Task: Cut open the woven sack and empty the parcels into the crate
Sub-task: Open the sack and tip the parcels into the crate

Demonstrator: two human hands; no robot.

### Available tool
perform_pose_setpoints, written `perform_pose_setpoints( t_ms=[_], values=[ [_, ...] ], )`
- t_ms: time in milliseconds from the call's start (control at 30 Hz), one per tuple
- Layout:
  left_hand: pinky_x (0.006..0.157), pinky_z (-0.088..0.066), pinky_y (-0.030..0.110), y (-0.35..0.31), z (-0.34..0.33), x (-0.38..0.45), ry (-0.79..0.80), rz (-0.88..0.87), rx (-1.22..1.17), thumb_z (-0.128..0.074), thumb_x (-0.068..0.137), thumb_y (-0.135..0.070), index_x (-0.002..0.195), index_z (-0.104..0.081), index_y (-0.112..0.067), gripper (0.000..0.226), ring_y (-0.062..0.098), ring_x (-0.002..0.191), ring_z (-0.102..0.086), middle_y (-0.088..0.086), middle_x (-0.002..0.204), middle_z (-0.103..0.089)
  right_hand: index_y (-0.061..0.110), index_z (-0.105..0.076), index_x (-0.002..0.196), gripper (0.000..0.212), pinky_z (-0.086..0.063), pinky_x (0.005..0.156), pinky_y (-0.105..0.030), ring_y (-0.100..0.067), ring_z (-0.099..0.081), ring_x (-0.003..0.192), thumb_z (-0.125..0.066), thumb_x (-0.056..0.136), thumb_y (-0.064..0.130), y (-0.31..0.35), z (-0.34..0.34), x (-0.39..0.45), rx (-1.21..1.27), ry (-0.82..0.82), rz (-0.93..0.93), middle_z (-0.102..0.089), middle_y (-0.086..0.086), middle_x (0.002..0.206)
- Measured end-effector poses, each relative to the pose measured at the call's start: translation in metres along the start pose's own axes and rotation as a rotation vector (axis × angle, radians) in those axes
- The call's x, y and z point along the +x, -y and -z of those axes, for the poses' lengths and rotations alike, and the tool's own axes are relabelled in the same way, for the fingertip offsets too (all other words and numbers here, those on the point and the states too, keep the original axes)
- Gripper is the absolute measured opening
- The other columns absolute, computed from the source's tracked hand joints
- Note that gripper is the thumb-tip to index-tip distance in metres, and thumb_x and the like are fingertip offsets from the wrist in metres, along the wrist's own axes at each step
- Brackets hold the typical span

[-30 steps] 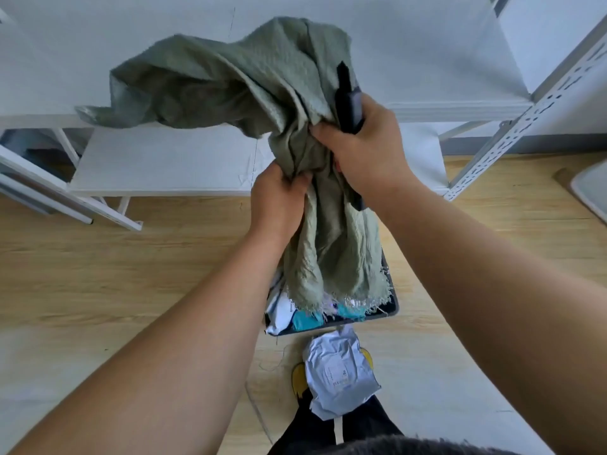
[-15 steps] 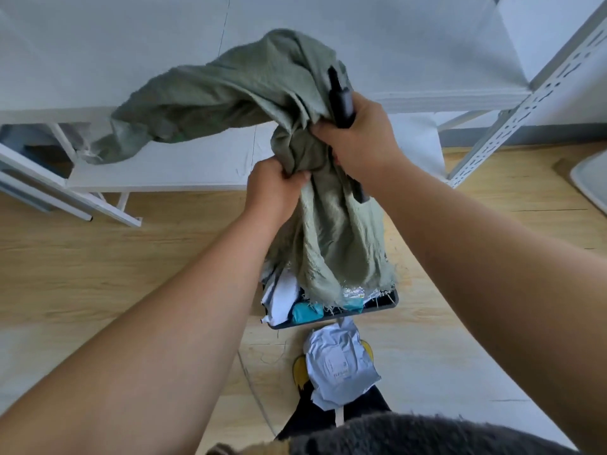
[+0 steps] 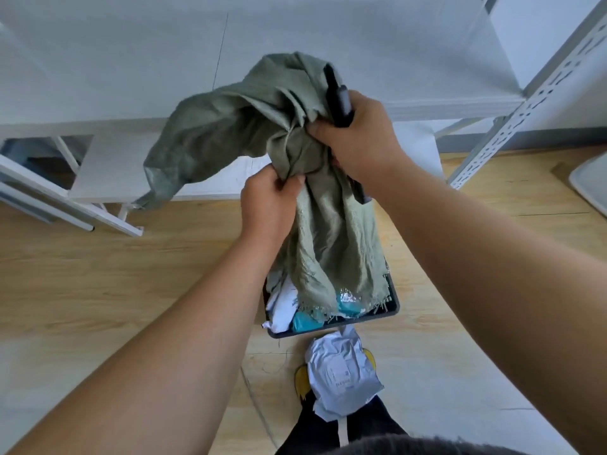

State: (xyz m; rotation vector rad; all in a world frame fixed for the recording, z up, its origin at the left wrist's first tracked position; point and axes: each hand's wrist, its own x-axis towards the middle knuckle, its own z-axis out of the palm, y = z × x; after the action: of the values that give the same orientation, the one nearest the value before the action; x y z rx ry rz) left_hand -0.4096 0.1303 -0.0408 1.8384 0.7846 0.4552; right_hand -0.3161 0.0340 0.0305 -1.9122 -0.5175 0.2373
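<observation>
Sack (image 3: 256, 133) hangs bunched between both hands, long axis roughly vertical, frayed cut mouth pointing down right over the crate (image 3: 392, 307). Left hand (image 3: 267, 205) grips the fabric lower; right hand (image 3: 358, 139) sits higher, clenched on the sack plus a dark cutter (image 3: 338, 100). Count: 1 sack, 1 crate, 1 cutter. Parcels (image 3: 303, 320) in crate: approx 3–4 visible, rest hidden by the sack. 1 grey parcel (image 3: 341, 376) lies outside, on the floor near the person's feet.
</observation>
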Motion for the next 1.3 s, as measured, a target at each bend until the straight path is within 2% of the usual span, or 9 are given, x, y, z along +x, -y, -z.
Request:
perform_pose_setpoints(
  t_ms=[567, 667, 767, 867, 933, 1033, 1133, 1233, 1300],
  values=[
    [0.076, -0.053, 0.041, 0.001, -0.003, -0.005, 0.026, 0.002, -0.019, -0.064, 0.076, -0.037, 0.081, -0.064, -0.018, 0.020, 0.023, 0.072, -0.061, 0.007, 0.080, -0.070, 0.000, -0.062, 0.096, 0.030, -0.053, 0.080, -0.049, -0.036, -0.064, 0.086, -0.069, 0.076, 0.021, -0.005, 0.001, -0.001, 0.062, -0.009, 0.057, -0.068, -0.018, 0.090],
    [0.083, -0.056, 0.041, 0.009, 0.001, -0.005, 0.190, 0.061, 0.138, -0.072, 0.072, -0.040, 0.099, -0.064, -0.021, 0.035, 0.021, 0.086, -0.067, 0.003, 0.096, -0.070, 0.005, -0.062, 0.094, 0.026, -0.054, 0.077, -0.049, -0.029, -0.062, 0.074, -0.068, 0.075, 0.022, -0.011, 0.005, 0.002, 0.046, 0.023, -0.036, -0.067, -0.008, 0.079],
    [0.085, -0.049, 0.030, 0.016, 0.000, -0.010, 0.158, -0.021, 0.294, -0.080, 0.066, -0.045, 0.109, -0.058, -0.018, 0.055, 0.015, 0.094, -0.060, 0.002, 0.120, -0.054, 0.017, -0.063, 0.083, 0.010, -0.050, 0.061, -0.032, -0.009, -0.056, 0.058, -0.071, 0.078, 0.019, -0.011, 0.012, 0.005, 0.098, 0.078, -0.035, -0.060, 0.011, 0.062],
    [0.095, -0.033, 0.017, 0.013, -0.010, -0.025, 0.087, 0.032, 0.233, -0.085, 0.066, -0.036, 0.130, -0.046, -0.018, 0.077, 0.007, 0.104, -0.041, 0.000, 0.138, -0.025, 0.019, -0.056, 0.069, 0.021, -0.042, 0.046, -0.017, 0.003, -0.050, 0.039, -0.071, 0.082, 0.009, -0.008, 0.014, 0.004, 0.230, 0.132, -0.109, -0.054, 0.017, 0.042],
    [0.101, -0.035, 0.022, 0.015, -0.018, -0.032, 0.089, 0.082, 0.130, -0.087, 0.060, -0.039, 0.134, -0.043, -0.020, 0.089, 0.008, 0.113, -0.044, -0.001, 0.139, -0.032, 0.016, -0.056, 0.070, 0.021, -0.042, 0.044, -0.017, 0.002, -0.050, 0.038, -0.071, 0.082, 0.009, -0.005, 0.014, 0.002, 0.266, 0.189, -0.133, -0.054, 0.016, 0.042],
    [0.089, -0.049, 0.028, 0.010, -0.034, -0.039, 0.144, 0.180, -0.046, -0.082, 0.067, -0.039, 0.102, -0.063, -0.018, 0.044, 0.010, 0.094, -0.063, -0.008, 0.098, -0.068, 0.012, -0.062, 0.083, 0.012, -0.051, 0.052, -0.026, -0.009, -0.057, 0.053, -0.074, 0.080, 0.014, -0.002, 0.006, -0.002, 0.207, 0.344, -0.141, -0.062, 0.003, 0.065],
    [0.061, -0.040, 0.026, 0.006, -0.035, -0.030, -0.038, 0.409, -0.185, -0.075, 0.080, -0.022, 0.067, -0.052, -0.009, 0.030, 0.013, 0.054, -0.047, -0.011, 0.052, -0.052, 0.017, -0.061, 0.088, 0.019, -0.047, 0.049, -0.023, -0.003, -0.054, 0.049, -0.077, 0.080, 0.021, -0.004, 0.001, -0.003, 0.193, 0.367, -0.120, -0.059, 0.006, 0.065],
    [0.078, -0.051, 0.030, 0.006, -0.022, -0.012, -0.125, 0.392, -0.346, -0.072, 0.081, -0.018, 0.081, -0.065, -0.017, 0.007, 0.013, 0.074, -0.062, -0.007, 0.076, -0.068, 0.024, -0.057, 0.113, 0.046, -0.047, 0.046, -0.019, 0.002, -0.051, 0.043, -0.081, 0.074, 0.027, -0.016, 0.009, -0.001, 0.110, 0.252, -0.094, -0.057, 0.012, 0.071],
    [0.092, -0.052, 0.036, -0.001, -0.016, -0.007, -0.162, 0.333, -0.353, -0.071, 0.081, -0.022, 0.103, -0.068, -0.019, 0.023, 0.016, 0.098, -0.065, -0.005, 0.104, -0.071, 0.025, -0.052, 0.130, 0.070, -0.053, 0.052, -0.021, -0.001, -0.056, 0.053, -0.085, 0.068, 0.032, -0.036, 0.013, -0.006, 0.014, 0.245, -0.143, -0.062, 0.011, 0.090]
  ],
)
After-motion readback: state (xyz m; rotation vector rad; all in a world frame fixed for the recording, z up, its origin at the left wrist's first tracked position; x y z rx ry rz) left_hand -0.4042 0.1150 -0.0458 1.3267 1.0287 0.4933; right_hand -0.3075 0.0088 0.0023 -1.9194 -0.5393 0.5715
